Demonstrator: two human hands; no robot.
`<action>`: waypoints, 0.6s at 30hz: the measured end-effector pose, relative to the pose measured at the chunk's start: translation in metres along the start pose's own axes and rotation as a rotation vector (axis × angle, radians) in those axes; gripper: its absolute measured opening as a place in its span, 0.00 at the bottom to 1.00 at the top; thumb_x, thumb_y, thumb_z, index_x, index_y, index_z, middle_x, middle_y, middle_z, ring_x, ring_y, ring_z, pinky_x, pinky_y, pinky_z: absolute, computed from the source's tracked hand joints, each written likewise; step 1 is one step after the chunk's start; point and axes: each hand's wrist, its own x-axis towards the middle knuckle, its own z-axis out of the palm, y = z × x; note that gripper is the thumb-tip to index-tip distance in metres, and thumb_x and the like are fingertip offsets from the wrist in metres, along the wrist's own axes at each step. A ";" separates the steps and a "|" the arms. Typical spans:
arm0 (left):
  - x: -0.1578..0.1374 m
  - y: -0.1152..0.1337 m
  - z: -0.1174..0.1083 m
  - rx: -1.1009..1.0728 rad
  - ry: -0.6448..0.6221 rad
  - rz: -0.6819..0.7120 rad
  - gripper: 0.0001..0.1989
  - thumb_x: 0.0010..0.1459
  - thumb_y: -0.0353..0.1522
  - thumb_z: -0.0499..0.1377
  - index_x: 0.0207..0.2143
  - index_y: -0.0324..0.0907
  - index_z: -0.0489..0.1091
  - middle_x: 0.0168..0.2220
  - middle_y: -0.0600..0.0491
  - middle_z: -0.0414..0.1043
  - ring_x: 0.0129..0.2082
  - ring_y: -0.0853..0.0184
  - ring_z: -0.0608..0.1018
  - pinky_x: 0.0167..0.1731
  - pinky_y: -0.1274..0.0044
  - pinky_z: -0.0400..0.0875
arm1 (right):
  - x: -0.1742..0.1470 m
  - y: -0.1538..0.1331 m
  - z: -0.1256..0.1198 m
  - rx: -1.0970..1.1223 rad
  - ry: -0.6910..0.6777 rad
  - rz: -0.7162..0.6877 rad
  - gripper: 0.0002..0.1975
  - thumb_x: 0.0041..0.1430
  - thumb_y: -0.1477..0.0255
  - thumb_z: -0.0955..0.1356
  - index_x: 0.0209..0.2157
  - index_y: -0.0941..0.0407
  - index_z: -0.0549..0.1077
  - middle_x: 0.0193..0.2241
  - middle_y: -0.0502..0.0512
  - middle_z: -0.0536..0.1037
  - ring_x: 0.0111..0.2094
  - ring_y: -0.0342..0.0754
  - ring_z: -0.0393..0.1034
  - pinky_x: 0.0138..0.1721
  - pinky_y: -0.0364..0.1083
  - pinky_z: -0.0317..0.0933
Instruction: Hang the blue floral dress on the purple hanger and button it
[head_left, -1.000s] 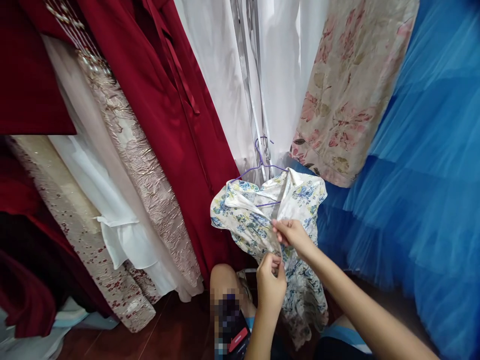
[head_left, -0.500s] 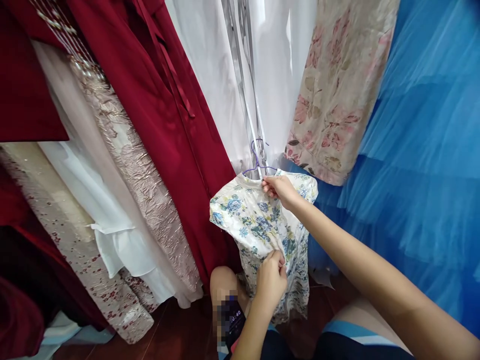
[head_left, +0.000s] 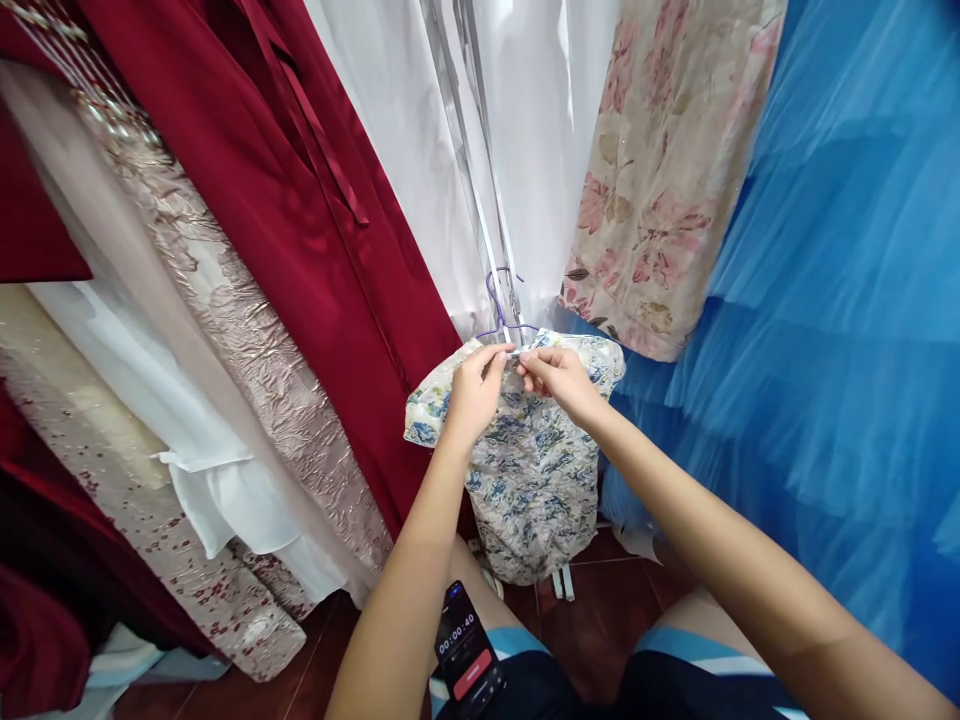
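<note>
A white short-sleeved floral top (head_left: 536,480) with blue flowers hangs low on a purple wire hanger (head_left: 495,300). At the middle of its neckline, my left hand (head_left: 477,388) is closed, fingertips pinching the neck edge. My right hand (head_left: 561,378) pinches the same edge just to the right, its fingertips almost meeting the left ones. Both hands cover the middle of the neckline, so the exact bit of cloth between the fingers is hard to see. Behind the hanger, thin shiny grey straps (head_left: 480,190) run down.
Dark red garments (head_left: 322,250), a pink textured one (head_left: 255,330) and a white one (head_left: 217,470) hang left. White cloth (head_left: 540,130) hangs behind. A pink-flowered garment (head_left: 660,220) and blue tulle (head_left: 825,330) hang right. A phone (head_left: 465,640) rests on my left thigh above the tiled floor.
My left hand has moved up from the front of the top to its neckline, beside the right hand. The lower part of the top has risen and bunched.
</note>
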 end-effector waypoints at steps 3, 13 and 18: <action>0.005 -0.004 0.003 0.084 -0.034 0.014 0.12 0.67 0.36 0.53 0.36 0.41 0.74 0.32 0.51 0.74 0.33 0.65 0.74 0.35 0.75 0.66 | -0.002 0.006 -0.002 -0.004 -0.018 -0.053 0.18 0.58 0.57 0.68 0.25 0.58 0.73 0.15 0.48 0.71 0.15 0.39 0.57 0.20 0.41 0.51; 0.005 -0.009 0.020 -0.124 0.224 -0.071 0.11 0.64 0.38 0.56 0.33 0.40 0.71 0.26 0.54 0.67 0.26 0.69 0.70 0.28 0.78 0.65 | -0.002 0.031 -0.004 -0.376 -0.041 -0.290 0.18 0.64 0.62 0.64 0.23 0.56 0.68 0.18 0.48 0.70 0.22 0.44 0.63 0.28 0.43 0.57; 0.006 -0.018 0.026 -0.354 0.330 -0.208 0.13 0.61 0.41 0.60 0.32 0.40 0.71 0.22 0.56 0.64 0.23 0.71 0.68 0.24 0.80 0.63 | -0.007 0.031 -0.006 -0.432 -0.086 -0.256 0.17 0.64 0.65 0.64 0.24 0.57 0.70 0.18 0.48 0.70 0.21 0.43 0.62 0.27 0.43 0.54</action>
